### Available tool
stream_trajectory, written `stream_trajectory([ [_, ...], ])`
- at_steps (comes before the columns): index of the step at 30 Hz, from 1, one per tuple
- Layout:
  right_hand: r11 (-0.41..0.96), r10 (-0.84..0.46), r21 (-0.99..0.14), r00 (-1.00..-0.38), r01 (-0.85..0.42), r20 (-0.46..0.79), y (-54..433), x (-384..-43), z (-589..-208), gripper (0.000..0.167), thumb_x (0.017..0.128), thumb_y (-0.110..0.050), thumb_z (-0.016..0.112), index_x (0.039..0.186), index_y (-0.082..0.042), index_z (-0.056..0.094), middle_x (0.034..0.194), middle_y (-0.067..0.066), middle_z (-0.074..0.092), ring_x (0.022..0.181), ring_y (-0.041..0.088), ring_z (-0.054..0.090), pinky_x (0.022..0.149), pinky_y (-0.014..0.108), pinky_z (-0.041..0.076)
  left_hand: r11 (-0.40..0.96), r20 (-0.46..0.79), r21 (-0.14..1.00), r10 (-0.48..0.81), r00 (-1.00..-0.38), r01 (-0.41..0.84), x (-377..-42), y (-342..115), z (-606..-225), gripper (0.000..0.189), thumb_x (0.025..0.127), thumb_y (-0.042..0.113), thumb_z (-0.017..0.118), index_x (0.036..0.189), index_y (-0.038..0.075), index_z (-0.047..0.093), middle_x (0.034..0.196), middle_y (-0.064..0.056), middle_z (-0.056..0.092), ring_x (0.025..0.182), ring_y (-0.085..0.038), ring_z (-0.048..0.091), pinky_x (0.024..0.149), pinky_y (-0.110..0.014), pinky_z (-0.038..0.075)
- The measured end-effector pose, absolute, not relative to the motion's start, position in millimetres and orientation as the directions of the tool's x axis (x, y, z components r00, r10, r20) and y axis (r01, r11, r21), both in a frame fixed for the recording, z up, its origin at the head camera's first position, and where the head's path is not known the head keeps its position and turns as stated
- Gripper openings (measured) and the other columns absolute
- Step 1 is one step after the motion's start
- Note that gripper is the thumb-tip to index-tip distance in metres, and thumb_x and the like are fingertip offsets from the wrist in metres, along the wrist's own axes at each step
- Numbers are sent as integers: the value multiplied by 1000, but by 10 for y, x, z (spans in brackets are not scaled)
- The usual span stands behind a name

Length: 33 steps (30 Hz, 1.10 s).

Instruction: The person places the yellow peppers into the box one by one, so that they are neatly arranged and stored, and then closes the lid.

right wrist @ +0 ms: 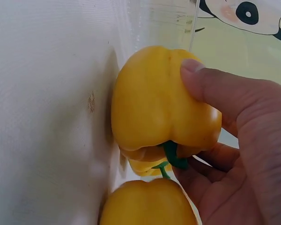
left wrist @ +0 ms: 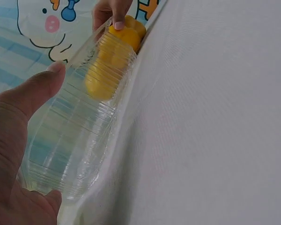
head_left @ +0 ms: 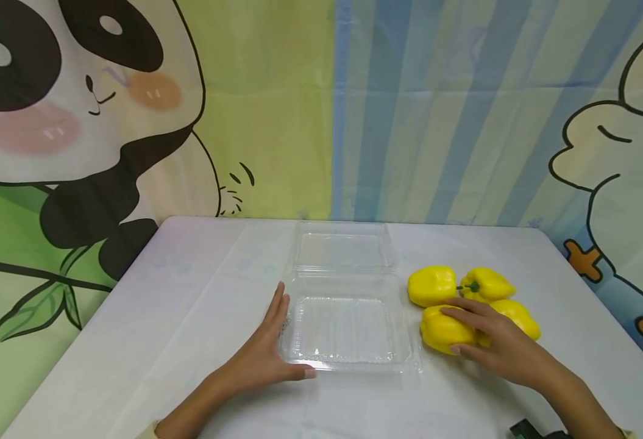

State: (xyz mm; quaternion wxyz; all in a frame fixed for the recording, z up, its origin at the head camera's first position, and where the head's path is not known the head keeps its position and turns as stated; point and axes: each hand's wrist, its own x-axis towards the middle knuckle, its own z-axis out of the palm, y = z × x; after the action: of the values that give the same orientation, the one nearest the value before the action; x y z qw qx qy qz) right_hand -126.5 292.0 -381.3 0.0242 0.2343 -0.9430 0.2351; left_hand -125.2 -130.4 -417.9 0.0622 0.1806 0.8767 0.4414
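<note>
A clear plastic clamshell box (head_left: 343, 329) lies unfolded in the middle of the table, its lid (head_left: 345, 247) folded back at the far side. My left hand (head_left: 261, 356) touches the box's left side and near corner, thumb and fingers spread apart. To the right of the box, my right hand (head_left: 504, 344) grips a yellow bell pepper (head_left: 444, 329), with the thumb on its near side and fingers over it. In the right wrist view, that pepper (right wrist: 161, 103) shows a green stem. Other yellow peppers (head_left: 431, 286) lie beside and behind it, partly hidden by the hand.
A white cloth (head_left: 189, 305) covers the table. Behind it hangs a curtain (head_left: 277, 110) printed with a panda and stripes. A small dark object (head_left: 526, 428) shows at the lower right, by the right forearm.
</note>
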Motion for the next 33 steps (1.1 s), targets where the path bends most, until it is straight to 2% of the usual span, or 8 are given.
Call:
stream_trajectory([
  [4, 777, -420, -430, -888, -459, 189, 2919, -1252, -3804, 58, 82, -33, 79, 134, -18, 60, 138, 16, 50, 121, 42, 49, 91, 64, 43, 543, 39, 803, 364, -931, 245, -1247, -1290, -4165, 137, 60, 51, 90, 156, 22, -4, 156, 24, -19, 146, -15, 2, 112, -52, 23],
  [7, 772, -421, -420, -878, -478, 227, 2913, -1247, -3795, 58, 82, -33, 78, 136, -20, 59, 138, 11, 53, 122, 38, 50, 92, 60, 44, 540, 35, 806, 363, -931, 241, -1247, -1287, -4157, 137, 60, 51, 90, 155, 22, -5, 156, 25, -20, 145, -15, 1, 113, -52, 22],
  [10, 770, -419, -401, -867, -497, 270, 2900, -1241, -3787, 59, 82, -32, 79, 136, -23, 58, 137, 6, 54, 122, 33, 51, 101, 34, 43, 538, 33, 809, 360, -932, 236, -1247, -1286, -4152, 137, 60, 51, 90, 156, 20, -4, 156, 25, -19, 145, -14, 1, 113, -51, 22],
  [12, 765, -416, -396, -859, -507, 297, 2884, -1233, -3778, 60, 81, -31, 80, 136, -24, 58, 137, 4, 54, 122, 32, 51, 101, 15, 35, 540, 31, 809, 356, -934, 232, -1247, -1286, -4152, 137, 60, 51, 90, 156, 18, -2, 156, 26, -19, 145, -14, 2, 113, -51, 22],
  [14, 758, -409, -399, -853, -515, 324, 2862, -1224, -3767, 61, 81, -29, 80, 137, -24, 58, 138, 3, 53, 122, 32, 51, 97, 4, 23, 541, 26, 810, 352, -936, 226, -1244, -1286, -4151, 137, 60, 51, 90, 156, 17, -1, 156, 26, -19, 145, -14, 2, 112, -51, 23],
  [17, 742, -397, -415, -845, -526, 360, 2814, -1209, -3742, 62, 80, -24, 81, 137, -23, 57, 139, 2, 52, 124, 27, 50, 97, 2, 22, 545, 25, 807, 349, -937, 225, -1242, -1286, -4152, 137, 60, 51, 90, 156, 17, -1, 156, 26, -19, 145, -15, 2, 112, -51, 23],
  [23, 686, -388, -453, -813, -569, 434, 2668, -1173, -3682, 64, 80, -13, 81, 139, -19, 56, 141, 1, 51, 130, 0, 39, 100, 6, 27, 552, 38, 798, 356, -934, 243, -1241, -1284, -4167, 137, 61, 52, 89, 156, 12, 0, 156, 24, -19, 145, -14, 1, 113, -49, 22],
  [33, 612, -457, -482, -778, -627, 431, 2454, -1162, -3577, 67, 81, -11, 80, 141, -16, 53, 144, 4, 48, 133, 8, 41, 101, 11, 32, 542, 46, 805, 348, -936, 241, -1227, -1273, -4160, 137, 61, 51, 90, 156, 12, 0, 157, 22, -18, 145, -12, -2, 114, -49, 21],
])
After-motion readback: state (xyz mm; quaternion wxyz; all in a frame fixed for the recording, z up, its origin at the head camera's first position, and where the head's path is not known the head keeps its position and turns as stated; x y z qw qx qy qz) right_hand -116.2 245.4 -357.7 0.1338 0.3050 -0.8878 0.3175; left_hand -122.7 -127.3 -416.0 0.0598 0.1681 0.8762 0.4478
